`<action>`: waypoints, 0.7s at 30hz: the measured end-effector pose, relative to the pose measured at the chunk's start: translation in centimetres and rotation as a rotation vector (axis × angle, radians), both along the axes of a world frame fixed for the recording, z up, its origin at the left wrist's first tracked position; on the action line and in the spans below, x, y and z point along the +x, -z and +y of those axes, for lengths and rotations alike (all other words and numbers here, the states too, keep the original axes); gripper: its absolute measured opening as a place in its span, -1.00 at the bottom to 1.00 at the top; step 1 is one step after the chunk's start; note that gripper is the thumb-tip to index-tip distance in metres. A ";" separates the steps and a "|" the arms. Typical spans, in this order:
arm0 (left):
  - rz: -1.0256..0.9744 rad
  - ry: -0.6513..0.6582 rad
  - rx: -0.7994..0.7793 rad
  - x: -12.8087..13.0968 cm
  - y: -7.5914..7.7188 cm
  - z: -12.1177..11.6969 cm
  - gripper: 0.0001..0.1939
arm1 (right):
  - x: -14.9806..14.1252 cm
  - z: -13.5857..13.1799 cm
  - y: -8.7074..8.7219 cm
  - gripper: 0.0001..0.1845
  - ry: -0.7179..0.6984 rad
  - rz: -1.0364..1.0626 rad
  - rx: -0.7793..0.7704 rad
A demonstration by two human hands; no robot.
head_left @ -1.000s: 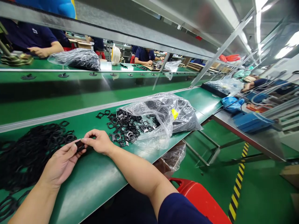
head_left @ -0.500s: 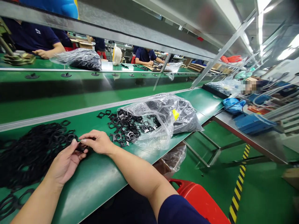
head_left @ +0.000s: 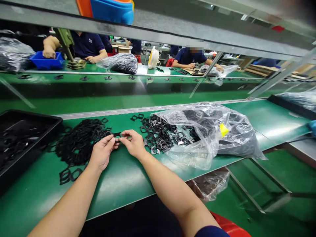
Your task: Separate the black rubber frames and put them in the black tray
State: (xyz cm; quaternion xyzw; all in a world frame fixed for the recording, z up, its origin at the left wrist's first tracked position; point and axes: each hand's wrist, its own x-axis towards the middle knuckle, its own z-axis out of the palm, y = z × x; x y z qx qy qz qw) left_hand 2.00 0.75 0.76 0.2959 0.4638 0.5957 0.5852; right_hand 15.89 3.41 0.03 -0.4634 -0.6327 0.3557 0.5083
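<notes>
The 2 bare forearms reach up from the bottom of the frame, the left forearm (head_left: pixel 66 200) from the lower left and the right forearm (head_left: pixel 168 191) from a dark blue sleeve (head_left: pixel 211 232) at lower right. Left of centre, the left hand (head_left: pixel 102 153) and right hand (head_left: pixel 132 143) face each other, backs up, their fingertips (head_left: pixel 123 133) pinched almost together.

The 1 camera is riding on the person's head, looking forward and down from close above the green conveyor belt (head_left: pixel 118 187), and is framing the left hand (head_left: pixel 102 153) and right hand (head_left: pixel 132 143) at near range.
</notes>
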 end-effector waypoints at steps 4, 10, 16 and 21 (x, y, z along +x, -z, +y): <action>-0.005 0.017 0.007 0.1 0.0 -0.1 -0.53 | 0.0 -0.2 -0.1 -0.86 0.013 -0.065 0.125; 0.038 0.017 0.035 0.2 0.4 -0.2 -0.51 | 0.2 -0.1 -0.2 -0.88 0.018 -0.072 0.122; 0.122 0.007 0.053 -0.2 1.3 0.0 -0.52 | 0.1 0.3 0.0 -0.84 -0.032 0.075 -0.023; 0.178 0.038 0.079 -0.4 1.6 0.1 -0.56 | 0.1 0.7 0.6 -0.68 -0.146 0.242 -0.221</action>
